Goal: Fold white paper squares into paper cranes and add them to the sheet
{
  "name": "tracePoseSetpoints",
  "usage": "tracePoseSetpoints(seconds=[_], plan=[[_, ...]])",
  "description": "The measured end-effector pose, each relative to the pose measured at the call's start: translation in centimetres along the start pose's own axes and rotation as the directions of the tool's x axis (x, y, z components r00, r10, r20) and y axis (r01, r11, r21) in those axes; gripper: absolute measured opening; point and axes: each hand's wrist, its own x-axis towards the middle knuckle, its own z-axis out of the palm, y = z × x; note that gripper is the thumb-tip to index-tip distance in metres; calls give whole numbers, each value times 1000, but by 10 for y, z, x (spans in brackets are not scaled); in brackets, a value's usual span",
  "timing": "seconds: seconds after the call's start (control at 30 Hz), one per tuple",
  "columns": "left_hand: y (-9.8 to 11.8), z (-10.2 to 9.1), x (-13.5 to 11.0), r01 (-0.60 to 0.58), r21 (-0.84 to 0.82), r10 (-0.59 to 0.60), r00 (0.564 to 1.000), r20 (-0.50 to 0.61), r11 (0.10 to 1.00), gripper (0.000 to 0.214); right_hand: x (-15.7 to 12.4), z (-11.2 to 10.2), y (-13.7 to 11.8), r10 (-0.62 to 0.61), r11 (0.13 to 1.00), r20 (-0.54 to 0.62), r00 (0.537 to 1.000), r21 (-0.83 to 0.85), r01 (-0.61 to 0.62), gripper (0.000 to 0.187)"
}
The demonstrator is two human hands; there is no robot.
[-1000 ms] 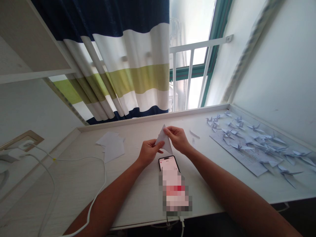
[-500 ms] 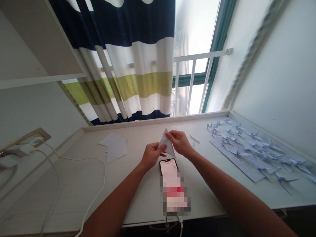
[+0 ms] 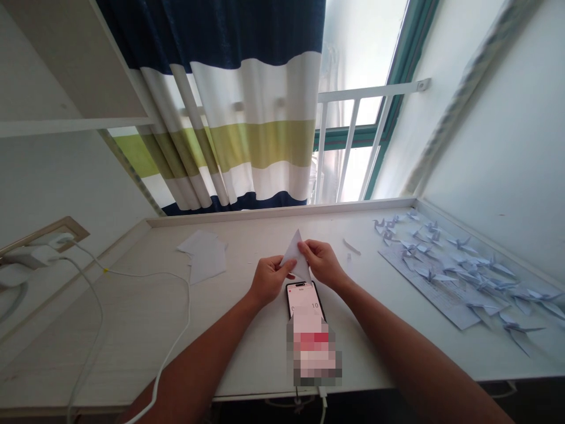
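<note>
Paper — white, folded to pointed triangle.

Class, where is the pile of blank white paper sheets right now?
In the head view, the pile of white paper sheets lies on the pale wooden desk, left of the left hand, beyond the white cable.

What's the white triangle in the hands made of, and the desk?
White triangle: likely thin matte paper, sharply creased, pinched by left hand and right hand. Desk: probably laminate, pale wood-grain streaks, low sheen.
</note>
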Motion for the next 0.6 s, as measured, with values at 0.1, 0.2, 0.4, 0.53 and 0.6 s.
tracePoseSetpoints(seconds=[0.1,0.2,0.4,0.53,0.6], plan=[[2,-3,1,58,-26,-56,996,64,998,43,-2,0,-1,-32,995,-17,999,-93,31,52],[3,-6,1,120,-32,-116,987,108,992,45,-4,0,-1,-43,992,-9,999,-115,42,49],[6,-10,3,40,21,-40,999,-12,999,41,-5,0,2,-5,986,85,996,-167,19,44],[7,-11,3,20,29,-19,999,-30,999,37,-6,0,0,-8,991,104,995,-135,22,44],[7,-11,3,15,24,-14,999,-31,1000,37,-6,2,-1,0,998,103,995,-59,6,45]])
